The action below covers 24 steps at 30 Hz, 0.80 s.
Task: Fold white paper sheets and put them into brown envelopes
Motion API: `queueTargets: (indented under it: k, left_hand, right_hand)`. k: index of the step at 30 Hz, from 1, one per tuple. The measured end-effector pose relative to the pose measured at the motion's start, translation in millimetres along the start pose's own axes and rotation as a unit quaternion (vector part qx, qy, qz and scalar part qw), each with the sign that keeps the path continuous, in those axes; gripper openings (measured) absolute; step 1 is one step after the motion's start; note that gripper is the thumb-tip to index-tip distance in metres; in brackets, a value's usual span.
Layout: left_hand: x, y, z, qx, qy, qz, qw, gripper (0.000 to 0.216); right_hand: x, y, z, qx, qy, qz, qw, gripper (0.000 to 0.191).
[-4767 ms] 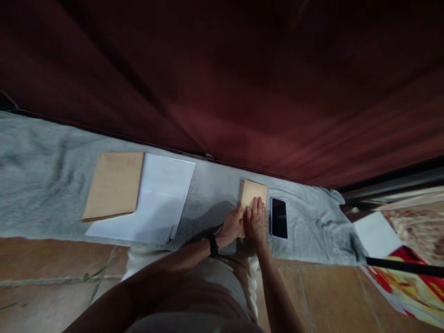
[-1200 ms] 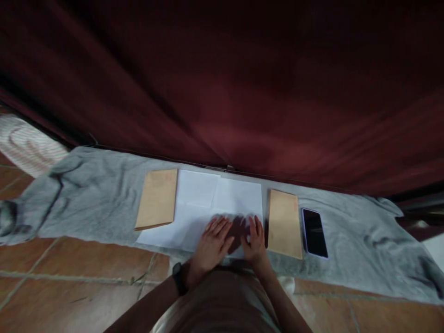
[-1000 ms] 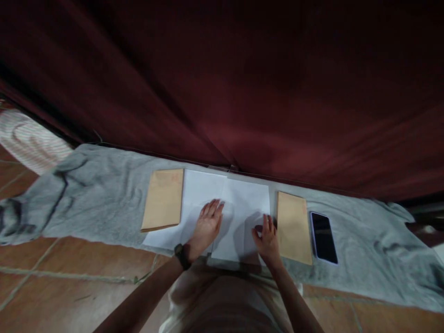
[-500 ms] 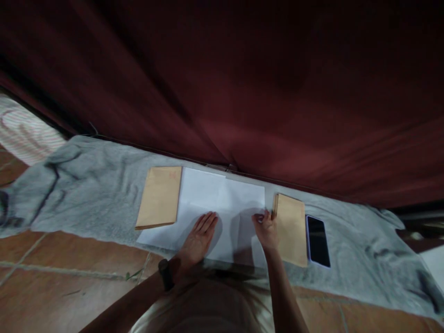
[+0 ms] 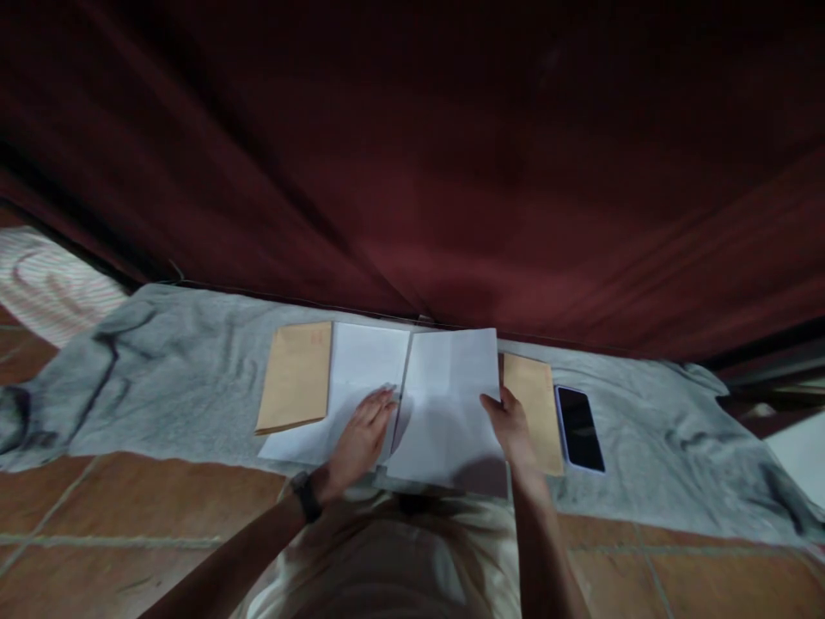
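A white sheet of paper (image 5: pixel 451 378) with faint crease lines is raised along its left side, and my right hand (image 5: pixel 509 425) pinches its right edge between thumb and fingers. My left hand (image 5: pixel 364 434), with a dark watch (image 5: pixel 305 497) on its wrist, lies on another white sheet (image 5: pixel 367 357) to the left. Its fingers are stretched out close together, tips near the raised sheet's left edge. Brown envelopes (image 5: pixel 296 374) overlap the left sheet. Beside my right hand lie more brown envelopes (image 5: pixel 534 404), partly hidden by that hand.
A phone (image 5: pixel 578 430) with a dark screen lies right of the envelopes. Everything rests on a grey cloth (image 5: pixel 186 378) over a long narrow surface. A dark red curtain (image 5: pixel 412 172) hangs behind it. Striped fabric (image 5: pixel 58 279) is at far left, above a tiled floor (image 5: pixel 168 507).
My right hand has taken hold of the right sheet's edge. That sheet has shifted and lifted, parting from the left one. My left hand stays on the paper. The camera view has shifted slightly.
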<state>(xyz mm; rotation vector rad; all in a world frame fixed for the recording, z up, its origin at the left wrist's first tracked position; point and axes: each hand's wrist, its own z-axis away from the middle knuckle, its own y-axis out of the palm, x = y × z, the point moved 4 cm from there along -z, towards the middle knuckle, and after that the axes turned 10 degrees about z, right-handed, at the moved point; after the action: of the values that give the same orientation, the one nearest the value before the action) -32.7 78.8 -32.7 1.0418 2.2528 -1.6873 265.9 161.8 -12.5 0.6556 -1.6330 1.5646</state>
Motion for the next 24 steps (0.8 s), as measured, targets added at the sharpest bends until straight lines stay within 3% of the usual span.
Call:
queueTargets:
  k: [4, 8, 18, 24]
  left_hand:
    - [-0.8, -1.0, -38.7, 0.091, 0.109, -0.037, 0.989, 0.034]
    - [-2.1, 0.8, -69.1, 0.173, 0.192, -0.068, 0.964, 0.015]
    - [29.5, -14.4, -65.2, 0.190, 0.226, -0.083, 0.952, 0.010]
    - [30.6, -22.8, -59.7, 0.206, 0.237, -0.057, 0.948, 0.004]
  right_hand:
    - [-6.9, -43.2, 3.3, 0.016, 0.055, -0.105, 0.993, 0.043]
    - [-9.8, -55.9, 13.5, 0.038, 0.084, -0.146, 0.985, 0.049]
    - [1.3, -23.3, 26.5, 0.100, 0.081, -0.154, 0.980, 0.057]
    - [7.1, -5.7, 22.1, 0.103, 0.064, -0.135, 0.983, 0.061]
